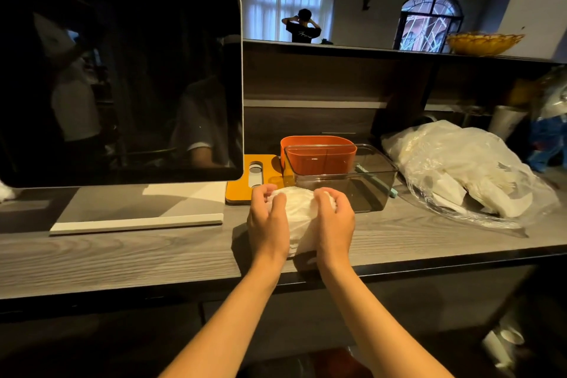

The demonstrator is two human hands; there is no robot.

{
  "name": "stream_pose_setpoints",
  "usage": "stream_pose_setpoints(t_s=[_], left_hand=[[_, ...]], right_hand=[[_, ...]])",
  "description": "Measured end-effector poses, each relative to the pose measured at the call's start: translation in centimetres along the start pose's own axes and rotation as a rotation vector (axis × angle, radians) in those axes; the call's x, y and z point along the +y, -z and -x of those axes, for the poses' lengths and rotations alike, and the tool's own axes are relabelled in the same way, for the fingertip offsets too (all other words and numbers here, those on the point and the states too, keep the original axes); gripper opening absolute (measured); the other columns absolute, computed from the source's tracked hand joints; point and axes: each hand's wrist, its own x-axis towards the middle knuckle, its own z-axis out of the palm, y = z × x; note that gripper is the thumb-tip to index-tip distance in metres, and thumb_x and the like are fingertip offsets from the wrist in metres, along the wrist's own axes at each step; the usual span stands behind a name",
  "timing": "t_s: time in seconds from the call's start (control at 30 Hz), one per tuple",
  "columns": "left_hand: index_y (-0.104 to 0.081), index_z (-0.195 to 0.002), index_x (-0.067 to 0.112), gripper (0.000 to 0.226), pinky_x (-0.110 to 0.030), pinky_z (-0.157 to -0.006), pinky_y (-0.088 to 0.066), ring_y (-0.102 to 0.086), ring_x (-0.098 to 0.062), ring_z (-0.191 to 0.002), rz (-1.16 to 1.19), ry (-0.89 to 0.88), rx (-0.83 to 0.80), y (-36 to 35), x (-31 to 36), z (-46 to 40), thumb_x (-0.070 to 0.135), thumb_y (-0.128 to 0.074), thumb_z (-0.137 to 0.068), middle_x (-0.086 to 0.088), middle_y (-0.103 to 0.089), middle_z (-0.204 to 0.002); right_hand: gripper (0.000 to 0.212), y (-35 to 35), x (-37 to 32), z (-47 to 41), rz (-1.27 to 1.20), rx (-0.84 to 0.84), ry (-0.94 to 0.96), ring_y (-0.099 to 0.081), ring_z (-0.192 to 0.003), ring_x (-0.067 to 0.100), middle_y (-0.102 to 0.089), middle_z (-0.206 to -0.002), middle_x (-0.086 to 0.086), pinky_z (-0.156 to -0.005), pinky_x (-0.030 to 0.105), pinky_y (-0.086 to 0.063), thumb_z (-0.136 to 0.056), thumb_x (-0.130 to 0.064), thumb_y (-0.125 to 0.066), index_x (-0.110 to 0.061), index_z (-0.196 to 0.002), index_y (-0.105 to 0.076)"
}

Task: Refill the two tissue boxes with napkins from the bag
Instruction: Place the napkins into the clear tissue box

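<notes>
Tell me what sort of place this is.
Probably a café or restaurant service counter: a point-of-sale style screen stands on the wooden counter, and both hands, left and right, hold a napkin stack beside a bulk plastic bag of napkins.

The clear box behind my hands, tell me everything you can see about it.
The clear box is a rectangular, smoke-tinted see-through container, plastic by the look, standing upright and open-topped on the grey wood-grain counter. An orange box stands upright at its back left, apparently inside it; the rest looks empty. A pale blue piece runs along its right side. The napkin stack, gripped by the left hand and right hand, sits just in front; contact is unclear.
</notes>
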Motion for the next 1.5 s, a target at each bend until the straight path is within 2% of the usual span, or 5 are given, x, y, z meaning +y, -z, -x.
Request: stream_pose_setpoints(t_s=[0.6, 0.83, 1.0, 1.27, 1.5], left_hand=[[-0.057, -0.11, 0.025, 0.012, -0.012, -0.062, -0.036, -0.05, 0.003, -0.084, -0.165, -0.039, -0.019, 0.1, 0.1, -0.3, 0.029, -0.048, -0.103, 0.013, -0.055, -0.102], [-0.066, -0.103, 0.018, 0.03, -0.021, -0.067, -0.042, -0.058, -0.008, -0.086, -0.348, -0.138, -0.256, 1.7, 0.9, -1.0, 0.04, -0.045, -0.103, 0.005, -0.064, -0.094], [-0.047, -0.133, 0.033, 0.057, -0.017, -0.075, -0.049, -0.054, -0.009, -0.106, -0.596, -0.241, -0.568, 3.7, 0.8, -0.6, 0.042, -0.075, -0.083, 0.016, -0.051, -0.114], [-0.05, -0.135, 0.026, 0.055, -0.011, -0.071, -0.047, -0.058, -0.012, -0.107, -0.44, -0.198, -0.408, 4.7, 0.5, -2.4, 0.018, -0.074, -0.086, 0.004, -0.058, -0.121], [-0.058, -0.124, 0.026, 0.027, -0.008, -0.065, -0.038, -0.056, -0.002, -0.097, -0.15, -0.064, -0.139, 2.1, 0.7, -0.7, 0.037, -0.053, -0.1, 0.01, -0.058, -0.115]], right_hand=[[0.015, 0.3, 0.3, -0.1, 0.021, -0.012, 0.029, -0.063, -0.099, 0.013, -0.068, -0.102, -0.004, -0.084, 0.035, -0.055, -0.094, -0.023, -0.057, -0.021, -0.103, -0.069], [0.027, 0.0, 0.2, -1.2, 0.215, -0.107, 0.007, -0.067, -0.082, 0.019, -0.069, -0.08, 0.002, -0.07, 0.038, -0.056, -0.095, -0.033, -0.055, -0.013, -0.084, -0.07], [0.039, 0.1, 0.0, -1.4, 0.241, -0.037, 0.076, -0.064, -0.072, 0.028, -0.065, -0.067, 0.011, -0.061, 0.04, -0.05, -0.096, -0.031, -0.054, -0.004, -0.07, -0.066], [0.019, 0.6, -0.8, -0.8, -0.004, -0.126, -0.072, -0.061, -0.095, 0.013, -0.064, -0.103, -0.002, -0.069, 0.025, -0.05, -0.095, -0.011, -0.052, -0.018, -0.107, -0.065], [0.03, -0.8, -1.0, 0.0, -0.035, -0.158, -0.118, -0.063, -0.092, 0.016, -0.067, -0.098, 0.001, -0.075, 0.032, -0.051, -0.093, -0.045, -0.055, -0.017, -0.098, -0.066]])
